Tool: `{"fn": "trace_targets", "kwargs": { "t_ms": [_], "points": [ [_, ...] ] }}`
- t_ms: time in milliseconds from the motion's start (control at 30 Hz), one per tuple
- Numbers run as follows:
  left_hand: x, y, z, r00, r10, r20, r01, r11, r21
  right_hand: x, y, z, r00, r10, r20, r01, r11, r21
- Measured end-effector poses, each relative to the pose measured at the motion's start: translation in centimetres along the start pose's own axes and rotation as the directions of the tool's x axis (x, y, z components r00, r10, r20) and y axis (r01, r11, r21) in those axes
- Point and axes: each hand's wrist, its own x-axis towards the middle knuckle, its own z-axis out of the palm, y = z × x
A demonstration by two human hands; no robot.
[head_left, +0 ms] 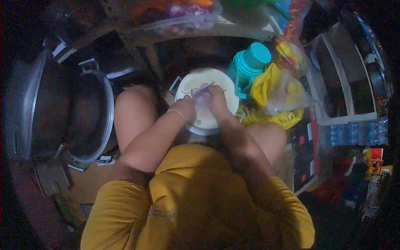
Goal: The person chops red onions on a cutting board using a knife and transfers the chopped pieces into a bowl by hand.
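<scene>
Between my knees a round, pale board or lid (204, 120) lies on top of a metal pot (204, 131). Over its middle my left hand (185, 107) and my right hand (217, 98) are close together, both with curled fingers. Between them is a small bunch of thin, dark purple strands (201, 91), blurred, with some ends sticking out to both sides. My right fingers pinch the strands; my left fingers are at their lower left end and seem to hold them too. A pale purple, roundish patch shows behind the strands; what it is cannot be told.
A turquoise plastic jug (247, 68) stands right behind the board, beside yellow plastic bags (278, 90). Large metal pots (107, 115) lie to the left. Bagged purple items (193, 18) are at the top, and a white-framed rack (347, 120) and packed bottles (357, 134) at the right.
</scene>
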Motion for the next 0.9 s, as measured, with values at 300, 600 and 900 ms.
{"fn": "trace_targets", "kwargs": {
  "t_ms": [300, 600, 900],
  "points": [
    [1.8, -0.9, 1.6, 0.997, -0.051, -0.062, 0.034, 0.970, -0.240, 0.7, -1.0, 0.1, 0.983, 0.072, 0.169, -0.076, 0.997, 0.017],
    [-0.6, 0.0, 0.9, 0.999, -0.049, -0.007, 0.047, 0.986, -0.161, -0.6, -0.8, -0.8, 0.997, -0.074, -0.036, 0.069, 0.991, -0.111],
    [0.1, 0.5, 1.6, 0.995, 0.086, -0.042, -0.089, 0.993, -0.073, -1.3, 0.0, -0.7, 0.993, 0.004, 0.120, 0.021, 0.979, -0.202]
  ]
}}
